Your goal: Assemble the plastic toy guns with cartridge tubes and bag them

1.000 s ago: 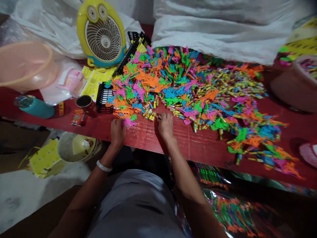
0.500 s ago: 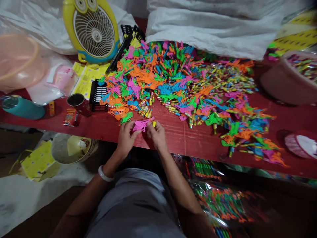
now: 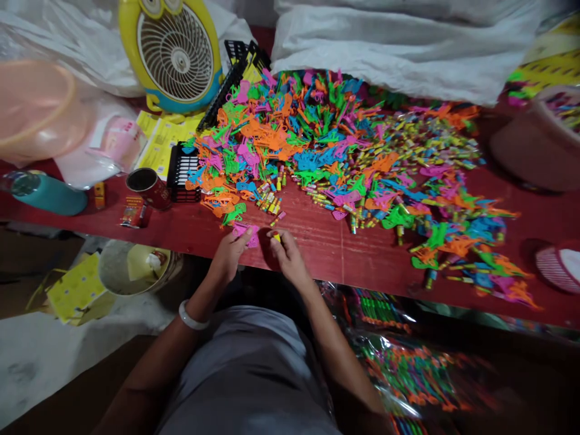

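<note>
My left hand (image 3: 230,252) is closed on a pink plastic toy gun (image 3: 248,237), held low over the table's near edge. A short gap to the right, my right hand (image 3: 289,252) pinches a small tube with a yellow end (image 3: 277,237); the fingers hide most of it. A loose pinkish tube (image 3: 278,219) lies on the red table (image 3: 317,248) just beyond my hands. Farther back spreads a large heap of toy guns (image 3: 272,136) in orange, green, blue and pink. Many small shiny tubes (image 3: 408,145) are mixed in at the right.
On the left stand a yellow fan (image 3: 181,57), a dark red can (image 3: 151,190), a black plastic basket (image 3: 185,172), a teal bottle (image 3: 52,193) and a peach basin (image 3: 36,115). A bucket (image 3: 539,145) is at right. Packed bags (image 3: 408,368) lie below the table.
My hands have moved apart: the left with the pink toy gun slightly left, the right slightly down. The camera view has shifted a little, so the table appears farther right.
</note>
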The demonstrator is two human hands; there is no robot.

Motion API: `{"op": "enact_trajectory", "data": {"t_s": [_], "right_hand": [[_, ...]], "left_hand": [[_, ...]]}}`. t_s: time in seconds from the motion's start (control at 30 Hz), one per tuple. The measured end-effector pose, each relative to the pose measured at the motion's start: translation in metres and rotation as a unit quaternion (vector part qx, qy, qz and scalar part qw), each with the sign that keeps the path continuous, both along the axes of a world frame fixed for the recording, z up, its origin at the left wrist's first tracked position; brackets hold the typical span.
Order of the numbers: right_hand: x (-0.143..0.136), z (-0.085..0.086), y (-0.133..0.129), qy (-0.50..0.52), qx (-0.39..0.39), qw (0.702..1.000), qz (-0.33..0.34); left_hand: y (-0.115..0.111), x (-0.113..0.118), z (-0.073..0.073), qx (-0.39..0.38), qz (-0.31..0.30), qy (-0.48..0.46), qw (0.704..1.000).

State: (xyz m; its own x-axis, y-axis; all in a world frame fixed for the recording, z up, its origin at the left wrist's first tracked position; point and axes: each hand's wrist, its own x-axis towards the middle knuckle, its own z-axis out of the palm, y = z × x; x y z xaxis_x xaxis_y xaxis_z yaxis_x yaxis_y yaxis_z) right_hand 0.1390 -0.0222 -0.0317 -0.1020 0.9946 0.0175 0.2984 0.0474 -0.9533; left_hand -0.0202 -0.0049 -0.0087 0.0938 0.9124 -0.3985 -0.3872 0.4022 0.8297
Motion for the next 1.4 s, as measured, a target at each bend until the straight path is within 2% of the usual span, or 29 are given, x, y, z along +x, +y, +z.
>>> {"op": "enact_trajectory", "data": {"t_s": [0.13, 0.37, 0.7, 0.87, 1.07, 1.13, 1.27, 1.33, 1.4], "right_hand": [[0.001, -0.005, -0.005, -0.021, 0.010, 1.000, 0.000], [0.002, 0.000, 0.002, -0.008, 0.011, 1.000, -0.014], [0.006, 0.004, 0.005, -0.013, 0.006, 0.999, 0.036], [0.008, 0.010, 0.005, -0.001, -0.008, 0.998, 0.066], [-0.005, 0.009, 0.000, 0.005, 0.009, 1.000, -0.011], [-0.007, 0.007, -0.001, -0.008, 0.015, 1.000, 0.001], [-0.004, 0.002, -0.007, -0.008, -0.011, 0.996, 0.087], [0.006, 0.001, -0.011, 0.012, -0.034, 0.993, 0.114], [0.024, 0.002, -0.010, 0.000, -0.038, 0.995, 0.098]], "left_hand": [[0.000, 0.001, 0.002, 0.007, 0.008, 0.026, 1.000], [-0.002, 0.006, 0.006, 0.018, -0.004, 0.029, 0.999], [-0.004, 0.005, -0.003, 0.050, -0.026, 0.080, 0.995], [-0.006, 0.005, 0.000, 0.069, -0.028, 0.078, 0.994], [-0.006, 0.005, -0.002, 0.088, -0.009, 0.101, 0.991], [-0.006, 0.002, -0.006, 0.083, -0.016, 0.111, 0.990], [-0.009, -0.001, -0.011, 0.054, -0.036, 0.111, 0.992], [-0.010, 0.000, -0.010, 0.059, -0.075, 0.114, 0.989], [-0.006, -0.001, -0.008, 0.093, -0.120, 0.142, 0.978]]}}
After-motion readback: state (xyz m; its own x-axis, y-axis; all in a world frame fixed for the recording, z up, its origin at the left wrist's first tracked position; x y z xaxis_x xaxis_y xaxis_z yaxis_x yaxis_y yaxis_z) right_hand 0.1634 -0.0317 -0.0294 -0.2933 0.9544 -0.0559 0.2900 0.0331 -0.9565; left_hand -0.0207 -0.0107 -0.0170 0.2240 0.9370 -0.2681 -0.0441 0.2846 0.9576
